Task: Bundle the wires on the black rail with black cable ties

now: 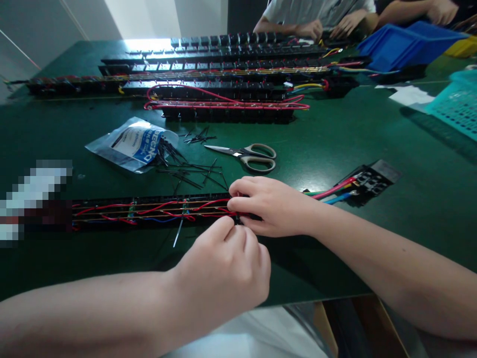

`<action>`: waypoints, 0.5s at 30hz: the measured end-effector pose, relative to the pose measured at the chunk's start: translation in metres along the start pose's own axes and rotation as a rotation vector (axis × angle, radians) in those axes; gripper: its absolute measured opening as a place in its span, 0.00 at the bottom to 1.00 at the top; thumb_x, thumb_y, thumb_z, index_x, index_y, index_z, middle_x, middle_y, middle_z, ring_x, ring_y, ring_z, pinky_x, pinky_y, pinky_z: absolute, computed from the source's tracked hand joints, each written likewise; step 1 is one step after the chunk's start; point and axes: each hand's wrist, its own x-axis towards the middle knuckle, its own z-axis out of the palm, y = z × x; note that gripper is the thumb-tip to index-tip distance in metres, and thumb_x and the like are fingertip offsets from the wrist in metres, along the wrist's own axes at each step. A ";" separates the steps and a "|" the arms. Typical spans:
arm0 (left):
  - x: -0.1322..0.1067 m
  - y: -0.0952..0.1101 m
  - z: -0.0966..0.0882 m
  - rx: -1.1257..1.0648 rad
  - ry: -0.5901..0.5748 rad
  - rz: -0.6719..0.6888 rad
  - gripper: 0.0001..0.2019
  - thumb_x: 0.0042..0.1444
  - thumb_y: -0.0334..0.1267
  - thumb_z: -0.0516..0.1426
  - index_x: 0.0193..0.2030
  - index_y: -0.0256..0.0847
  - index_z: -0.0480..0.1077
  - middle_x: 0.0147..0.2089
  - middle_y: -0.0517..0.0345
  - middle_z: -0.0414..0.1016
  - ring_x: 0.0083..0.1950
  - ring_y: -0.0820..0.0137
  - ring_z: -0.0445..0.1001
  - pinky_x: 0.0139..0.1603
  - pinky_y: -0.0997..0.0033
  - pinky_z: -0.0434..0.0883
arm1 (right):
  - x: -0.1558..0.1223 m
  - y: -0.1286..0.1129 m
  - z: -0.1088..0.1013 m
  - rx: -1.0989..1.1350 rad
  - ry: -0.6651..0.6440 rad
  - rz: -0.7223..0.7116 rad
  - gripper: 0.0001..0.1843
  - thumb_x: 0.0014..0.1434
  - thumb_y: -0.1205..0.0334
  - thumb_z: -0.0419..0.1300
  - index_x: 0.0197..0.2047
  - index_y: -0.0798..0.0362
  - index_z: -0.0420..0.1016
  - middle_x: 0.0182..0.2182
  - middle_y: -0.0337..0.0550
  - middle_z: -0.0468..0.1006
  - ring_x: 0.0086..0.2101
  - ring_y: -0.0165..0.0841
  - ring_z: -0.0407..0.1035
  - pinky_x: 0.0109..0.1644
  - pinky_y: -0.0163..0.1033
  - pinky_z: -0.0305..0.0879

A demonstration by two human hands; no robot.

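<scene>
A long black strip (149, 211) with red, blue and brass-coloured lines along its top lies across the green table in front of me. My right hand (274, 206) rests over it, fingers curled down and gripping at the wires. Close below, my left hand (227, 261) is closed in a fist, pinching a dark cable tie (237, 219) at the strip's near edge; most of the tie is hidden by the fingers. Farther left, another cable tie's tail (178, 233) sticks out toward me. Thick coloured wires (335, 191) run from the strip's right end to a black connector block (372, 181).
Behind the strip lie scissors (257, 156), loose black cable ties (186, 171) and their plastic bag (134, 144). More wired strips (223, 69) stretch across the back. Blue bins (406, 44) and a turquoise basket (456, 104) stand right. Other people's hands (348, 22) work beyond.
</scene>
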 end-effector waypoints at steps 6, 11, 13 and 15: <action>0.000 -0.008 0.004 -0.019 -0.015 0.133 0.09 0.56 0.29 0.57 0.25 0.39 0.66 0.22 0.58 0.68 0.22 0.68 0.66 0.27 0.65 0.57 | 0.001 0.001 0.001 -0.032 -0.024 0.001 0.08 0.63 0.65 0.56 0.42 0.55 0.75 0.43 0.50 0.74 0.39 0.37 0.66 0.44 0.41 0.64; 0.001 -0.018 0.003 -0.021 -0.057 0.324 0.08 0.57 0.30 0.56 0.27 0.38 0.70 0.24 0.55 0.71 0.24 0.66 0.67 0.26 0.65 0.57 | 0.001 0.002 0.002 -0.095 -0.045 -0.022 0.08 0.64 0.62 0.56 0.43 0.53 0.74 0.44 0.50 0.73 0.40 0.38 0.65 0.43 0.42 0.63; 0.001 -0.021 0.003 -0.036 -0.062 0.365 0.08 0.58 0.30 0.55 0.28 0.38 0.71 0.24 0.55 0.72 0.24 0.66 0.67 0.26 0.65 0.57 | 0.001 0.001 0.003 -0.107 -0.047 -0.025 0.08 0.65 0.61 0.56 0.44 0.54 0.74 0.43 0.51 0.73 0.40 0.38 0.65 0.43 0.42 0.63; 0.002 -0.023 0.003 -0.049 -0.046 0.383 0.08 0.58 0.30 0.55 0.28 0.38 0.72 0.24 0.54 0.73 0.24 0.66 0.68 0.26 0.65 0.58 | 0.001 0.001 0.003 -0.113 -0.050 -0.020 0.09 0.65 0.60 0.56 0.44 0.54 0.74 0.44 0.51 0.73 0.40 0.38 0.65 0.43 0.42 0.62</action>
